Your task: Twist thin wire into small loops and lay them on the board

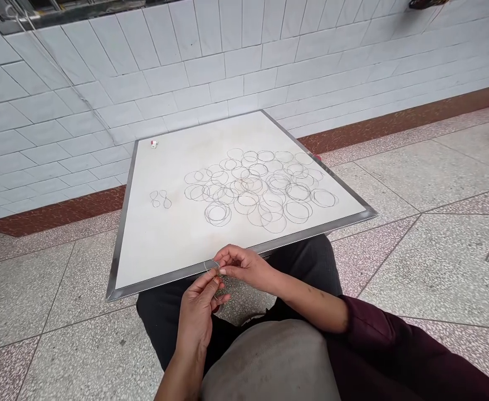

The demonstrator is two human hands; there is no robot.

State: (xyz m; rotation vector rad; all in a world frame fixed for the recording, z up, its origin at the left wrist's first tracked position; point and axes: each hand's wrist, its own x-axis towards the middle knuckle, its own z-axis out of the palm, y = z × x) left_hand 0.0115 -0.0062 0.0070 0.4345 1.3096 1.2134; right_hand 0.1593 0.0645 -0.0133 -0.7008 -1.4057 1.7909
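Note:
Just in front of the table's near edge, my left hand [201, 306] pinches a thin wire loop [207, 268] between thumb and forefinger. My right hand [244, 268] meets it there, its fingertips closed on the same wire. Part of the loop is hidden by the fingers. Many thin wire rings [248, 192] lie spread and overlapping over the middle and right of the white table [156, 239]. Two wires twisted into figure-eight shapes [165, 199] rest toward the table's left side.
A small white and red object [154, 144] sits near the table's far left corner. The metal trim [311, 231] runs along the table edge, above my knees. Behind the table stands a tiled wall [211, 72], with a cord hanging at the left.

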